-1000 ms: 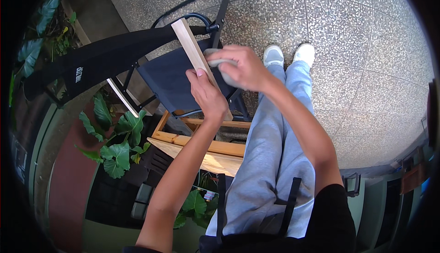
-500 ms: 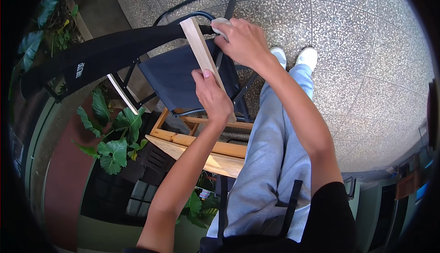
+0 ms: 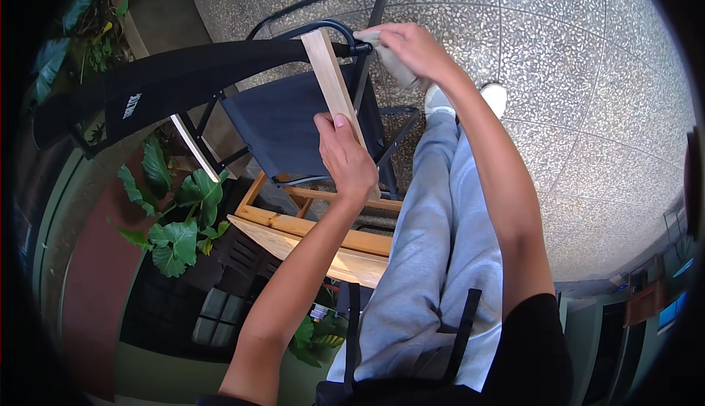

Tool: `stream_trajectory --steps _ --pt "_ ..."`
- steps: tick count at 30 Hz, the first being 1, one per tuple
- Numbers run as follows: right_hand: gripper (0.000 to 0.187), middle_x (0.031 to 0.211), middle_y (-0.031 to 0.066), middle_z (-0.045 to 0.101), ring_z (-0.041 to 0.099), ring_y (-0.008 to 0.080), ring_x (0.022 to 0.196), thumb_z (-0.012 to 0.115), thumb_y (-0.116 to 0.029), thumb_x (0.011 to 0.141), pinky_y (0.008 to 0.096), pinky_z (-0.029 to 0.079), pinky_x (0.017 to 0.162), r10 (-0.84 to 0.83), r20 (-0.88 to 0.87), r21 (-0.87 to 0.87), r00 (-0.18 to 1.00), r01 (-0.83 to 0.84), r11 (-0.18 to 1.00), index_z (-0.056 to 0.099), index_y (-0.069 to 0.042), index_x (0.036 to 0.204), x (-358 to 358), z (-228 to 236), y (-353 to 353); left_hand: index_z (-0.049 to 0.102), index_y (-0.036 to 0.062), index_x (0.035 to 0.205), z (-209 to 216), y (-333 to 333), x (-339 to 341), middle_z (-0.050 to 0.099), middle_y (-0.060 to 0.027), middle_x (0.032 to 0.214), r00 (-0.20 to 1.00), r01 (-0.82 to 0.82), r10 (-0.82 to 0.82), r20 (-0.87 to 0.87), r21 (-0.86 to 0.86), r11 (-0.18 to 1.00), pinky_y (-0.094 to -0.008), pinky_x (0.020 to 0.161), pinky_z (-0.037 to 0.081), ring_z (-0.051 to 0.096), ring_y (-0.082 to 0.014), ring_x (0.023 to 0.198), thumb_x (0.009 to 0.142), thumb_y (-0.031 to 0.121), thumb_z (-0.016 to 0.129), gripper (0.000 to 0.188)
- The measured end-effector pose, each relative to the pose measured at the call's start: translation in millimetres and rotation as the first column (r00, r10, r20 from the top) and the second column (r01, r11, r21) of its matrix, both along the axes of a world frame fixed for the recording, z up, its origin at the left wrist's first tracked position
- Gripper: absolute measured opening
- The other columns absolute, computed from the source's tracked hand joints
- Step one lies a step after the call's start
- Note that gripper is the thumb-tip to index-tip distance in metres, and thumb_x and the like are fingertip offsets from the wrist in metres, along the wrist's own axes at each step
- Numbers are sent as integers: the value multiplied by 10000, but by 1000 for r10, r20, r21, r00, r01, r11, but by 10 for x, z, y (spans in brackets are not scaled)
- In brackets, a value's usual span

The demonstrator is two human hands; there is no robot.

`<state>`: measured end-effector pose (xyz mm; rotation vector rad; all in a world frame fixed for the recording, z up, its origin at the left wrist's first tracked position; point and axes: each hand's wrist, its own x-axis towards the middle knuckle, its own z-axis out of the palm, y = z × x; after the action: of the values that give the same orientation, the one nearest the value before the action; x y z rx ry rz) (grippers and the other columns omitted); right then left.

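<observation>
A black fabric chair [image 3: 275,116] with a dark tubular frame stands in front of me, its backrest [image 3: 191,72] stretching to the left. My left hand [image 3: 345,160] is closed around the edge of its pale wooden armrest [image 3: 328,75], thumb on top. Just beyond the armrest's far end, my right hand [image 3: 417,49] pinches a light grey cloth [image 3: 396,69] that hangs down from the fingers. The cloth's tip lies against the dark end of the frame tube [image 3: 361,48].
A wooden bench or table [image 3: 308,237] stands close by on the near left, next to a large-leaved plant [image 3: 176,237]. The speckled tile floor [image 3: 565,105] spreads to the right. My shoes [image 3: 494,99] are near the chair's frame.
My right hand has moved slightly right and up, off the frame's end, and the cloth now hangs loose from it. My left hand keeps its hold on the armrest.
</observation>
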<state>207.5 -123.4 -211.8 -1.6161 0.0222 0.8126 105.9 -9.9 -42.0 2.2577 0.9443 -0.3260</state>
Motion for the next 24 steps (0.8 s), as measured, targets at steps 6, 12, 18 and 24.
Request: stream_trajectory --steps 6,12,18,24 --pt "401 1027 94 742 692 319 992 464 -420 923 419 512 915 -9 -141 -122 990 -8 993 729 -254 1173 82 -225 -13 436 -8 951 9 -22 27 511 -234 788 1000 2 -2 -28 -1 1000 -480 722 380 493 -411 722 1053 305 311 352" --pt "370 964 103 747 703 217 940 478 -335 945 348 530 848 -141 -116 203 983 163 966 735 -191 1170 -150 61 68 435 -9 953 18 45 27 512 -237 796 1000 7 -7 7 3 1000 -480 726 379 491 -418 731 1052 297 312 344" --pt "361 916 106 730 653 145 826 485 -239 949 288 509 776 -244 -224 -45 944 240 970 723 -106 1187 -255 -21 -37 436 -9 956 20 -12 13 518 -240 800 1000 -11 10 -10 -21 1000 -485 726 379 498 -421 737 1052 298 317 343" --pt "380 923 69 680 587 127 873 490 -199 940 273 466 802 -545 -294 98 785 592 800 669 42 1173 -396 306 294 440 -11 952 6 19 6 519 -241 792 1000 6 -6 20 -3 1000 -481 719 381 502 -425 733 1054 301 318 350"
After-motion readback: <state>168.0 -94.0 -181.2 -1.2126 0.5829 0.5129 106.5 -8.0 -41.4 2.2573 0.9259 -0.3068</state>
